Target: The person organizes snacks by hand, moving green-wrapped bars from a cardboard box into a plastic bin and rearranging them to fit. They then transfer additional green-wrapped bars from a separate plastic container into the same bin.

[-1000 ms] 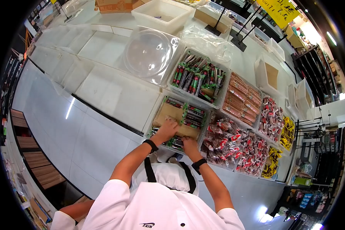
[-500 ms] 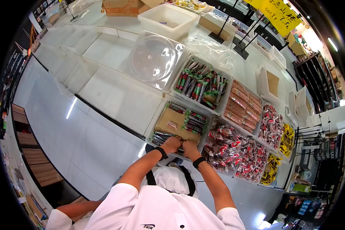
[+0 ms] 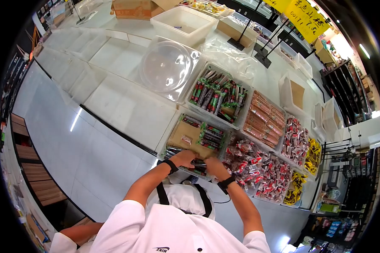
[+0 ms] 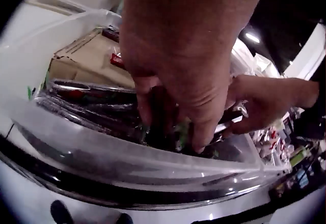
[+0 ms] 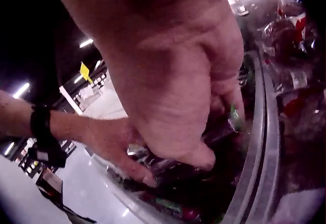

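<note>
A clear bin (image 3: 161,142) holds dark wrapped sticks (image 3: 210,135) around a brown cardboard piece (image 3: 185,130) with a small packet (image 3: 186,139) on it. Over the bin's near side, the left hand (image 3: 183,159) reaches down with bent fingers among the sticks; in the left wrist view the left hand (image 4: 178,66) partly covers them. The right hand (image 3: 215,168) is at the near right corner. In the right wrist view the right hand (image 5: 173,96) pinches dark sticks (image 5: 175,172) by their end, thumb below, the left hand's fingers at the other end.
Beside the bin are bins of red-and-clear packets (image 3: 245,158), brown bars (image 3: 264,118) and yellow packets (image 3: 296,187). Behind it stands a fuller stick bin (image 3: 218,93), near a clear lid (image 3: 166,67). An empty white bin (image 3: 183,25) and a cardboard box (image 3: 135,9) stand farther back.
The left hand moved from the cardboard to the near-side sticks, uncovering the small packet. Most recently the hands have drawn slightly apart, with dark sticks raised between them.
</note>
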Action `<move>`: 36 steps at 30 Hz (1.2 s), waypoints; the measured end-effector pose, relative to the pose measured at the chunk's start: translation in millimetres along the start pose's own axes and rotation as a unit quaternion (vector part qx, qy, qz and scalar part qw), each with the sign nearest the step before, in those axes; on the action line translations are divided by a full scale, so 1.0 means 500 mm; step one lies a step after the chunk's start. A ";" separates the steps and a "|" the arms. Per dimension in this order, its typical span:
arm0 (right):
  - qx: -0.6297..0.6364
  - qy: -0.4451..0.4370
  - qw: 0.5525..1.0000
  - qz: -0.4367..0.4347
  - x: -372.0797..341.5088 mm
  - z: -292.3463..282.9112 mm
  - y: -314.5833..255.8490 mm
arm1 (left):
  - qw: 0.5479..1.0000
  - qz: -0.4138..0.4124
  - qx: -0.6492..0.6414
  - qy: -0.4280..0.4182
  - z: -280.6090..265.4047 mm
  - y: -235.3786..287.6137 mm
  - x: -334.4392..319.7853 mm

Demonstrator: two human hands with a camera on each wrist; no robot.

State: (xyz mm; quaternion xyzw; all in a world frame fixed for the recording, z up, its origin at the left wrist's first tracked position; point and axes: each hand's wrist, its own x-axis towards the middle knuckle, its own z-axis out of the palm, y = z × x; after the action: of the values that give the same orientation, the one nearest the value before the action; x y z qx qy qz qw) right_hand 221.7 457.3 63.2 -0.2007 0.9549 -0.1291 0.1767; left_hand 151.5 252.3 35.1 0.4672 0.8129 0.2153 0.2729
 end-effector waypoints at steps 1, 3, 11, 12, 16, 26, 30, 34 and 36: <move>0.000 0.000 1.000 0.000 -0.003 -0.010 0.015 | 0.999 -0.013 -0.026 0.014 -0.007 -0.004 -0.008; 0.027 0.008 0.998 0.059 0.004 -0.041 0.051 | 0.998 -0.027 -0.053 0.028 -0.009 -0.011 -0.020; 0.039 0.174 0.978 0.107 0.095 -0.113 0.107 | 0.995 -0.007 0.091 0.044 0.033 0.010 0.014; 0.034 0.171 0.974 0.147 0.103 -0.107 0.107 | 0.995 -0.009 0.091 0.045 0.053 0.010 0.023; 0.034 0.212 0.962 0.168 0.105 -0.090 0.105 | 0.989 -0.017 0.138 0.055 0.098 -0.009 0.058; 0.045 0.212 0.965 0.148 0.120 -0.099 0.137 | 0.977 0.000 0.209 0.050 0.090 0.019 0.050; 0.020 0.261 0.955 0.141 0.108 -0.091 0.115 | 0.975 -0.016 0.215 0.050 0.090 0.030 0.049; 0.027 0.270 0.958 0.095 0.097 -0.063 0.100 | 0.965 0.020 0.259 0.043 0.092 0.026 0.046; 0.025 0.269 0.960 0.077 0.094 -0.062 0.099 | 0.955 0.077 0.264 0.112 0.088 0.015 0.041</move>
State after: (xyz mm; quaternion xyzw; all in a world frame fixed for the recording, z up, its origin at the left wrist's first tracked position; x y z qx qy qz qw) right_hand 152.8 486.8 62.2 -0.0800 0.9762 -0.1881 -0.0720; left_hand 176.2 278.1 1.1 0.5566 0.8278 0.0641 0.0301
